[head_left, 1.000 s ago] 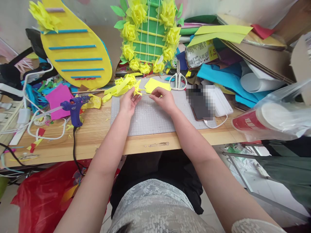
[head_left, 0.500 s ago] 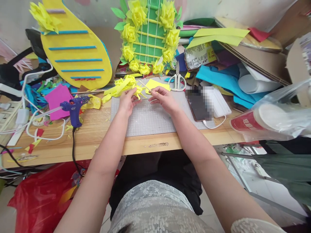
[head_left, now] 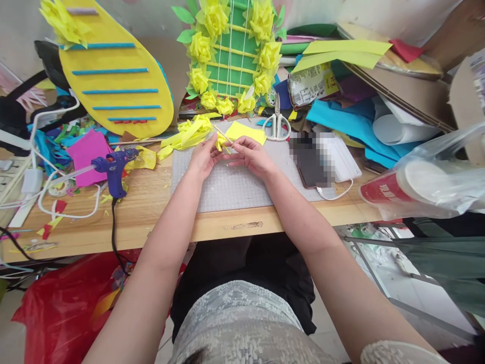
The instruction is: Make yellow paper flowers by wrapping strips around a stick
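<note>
Standing on the left of the desk [head_left: 144, 212], the blue glue gun [head_left: 116, 172] trails its black cord [head_left: 113, 227] over the front edge; a knee catching that line could drag the lot down. Next along, a heap of loose yellow paper [head_left: 189, 132] lies just beside the left hand [head_left: 203, 157], its fingers curled and pinching a crumpled scrap of yellow paper [head_left: 220, 142]. And here, right between the two hands, is that scrap, with a thin stick [head_left: 224, 135] slanting past it, pinched by the right hand [head_left: 253, 155] above the grey mat [head_left: 231, 192]! Too hard a squeeze, and the paper may tear; too loose, and the stick could slip. Further right, flat yellow sheets [head_left: 247, 132] sit near the scissors [head_left: 278, 123], where a sweeping knuckle might scatter them. Then comes the phone [head_left: 307, 173], and last the bagged cup [head_left: 382, 189] near the edge: a stray elbow could tip it.
</note>
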Available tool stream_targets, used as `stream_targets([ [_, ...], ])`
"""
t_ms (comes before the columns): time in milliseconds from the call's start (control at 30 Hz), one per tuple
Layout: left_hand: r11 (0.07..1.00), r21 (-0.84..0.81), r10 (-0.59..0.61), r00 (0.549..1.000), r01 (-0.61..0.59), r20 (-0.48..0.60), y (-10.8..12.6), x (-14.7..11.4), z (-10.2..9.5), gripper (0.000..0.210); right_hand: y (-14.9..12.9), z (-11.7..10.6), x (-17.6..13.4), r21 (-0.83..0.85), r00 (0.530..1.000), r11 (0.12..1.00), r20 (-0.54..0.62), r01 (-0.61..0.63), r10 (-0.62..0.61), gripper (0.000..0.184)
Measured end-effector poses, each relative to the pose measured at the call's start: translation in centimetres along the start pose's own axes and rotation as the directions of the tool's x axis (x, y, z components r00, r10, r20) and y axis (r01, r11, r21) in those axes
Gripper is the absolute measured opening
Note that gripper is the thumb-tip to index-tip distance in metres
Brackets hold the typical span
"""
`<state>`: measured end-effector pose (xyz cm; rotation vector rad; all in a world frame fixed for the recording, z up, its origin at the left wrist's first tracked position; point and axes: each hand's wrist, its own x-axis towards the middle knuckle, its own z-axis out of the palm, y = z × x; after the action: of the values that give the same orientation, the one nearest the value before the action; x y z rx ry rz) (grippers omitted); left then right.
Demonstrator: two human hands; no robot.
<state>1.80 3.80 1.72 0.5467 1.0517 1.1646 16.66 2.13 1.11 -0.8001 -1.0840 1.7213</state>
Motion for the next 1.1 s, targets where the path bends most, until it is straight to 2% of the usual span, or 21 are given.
stream_targets([
  [167,0.999,-0.017,-0.037,0.999,0.038,0.039,0.2,0.2,0.0,0.015,0.6,-0.1,0.6,0.015,0.999,0.999,-0.027,0.047,-0.047,0.033],
  [300,0.984,-0.129,-0.116,0.992,0.122,0.050,0.7,0.1,0.0,0.017,0.7,-0.2,0.9,0.034,0.987,0.989,-0.083,0.143,-0.140,0.033],
  [467,0.941,-0.259,-0.188,0.974,0.216,0.129,1.2,-0.3,-0.1,0.018,0.7,-0.2,1.0,0.017,0.968,0.977,-0.138,0.212,-0.208,0.033],
  [633,0.942,-0.254,-0.195,0.974,0.219,0.115,1.5,-0.6,-0.3,0.012,0.7,-0.3,1.1,-0.036,0.956,0.971,-0.169,0.236,-0.239,0.035],
  [800,0.951,-0.216,-0.196,0.973,0.219,0.123,1.6,-0.6,-0.5,0.014,0.7,-0.5,1.1,-0.094,0.944,0.960,-0.178,0.266,-0.279,0.033],
  [933,0.991,-0.085,-0.098,0.989,0.108,0.113,1.1,-0.3,-0.7,0.012,0.8,-0.4,1.2,-0.102,0.941,0.958,-0.187,0.268,-0.283,0.032],
  [1033,0.991,0.066,0.111,0.989,-0.118,0.097,0.6,0.4,-1.1,0.029,0.8,-0.4,1.2,-0.089,0.943,0.966,-0.211,0.244,-0.258,0.031],
  [1100,0.941,0.185,0.272,0.959,-0.283,0.079,0.4,1.0,-1.5,0.041,0.8,-0.3,1.2,-0.068,0.944,0.970,-0.220,0.235,-0.244,0.031],
])
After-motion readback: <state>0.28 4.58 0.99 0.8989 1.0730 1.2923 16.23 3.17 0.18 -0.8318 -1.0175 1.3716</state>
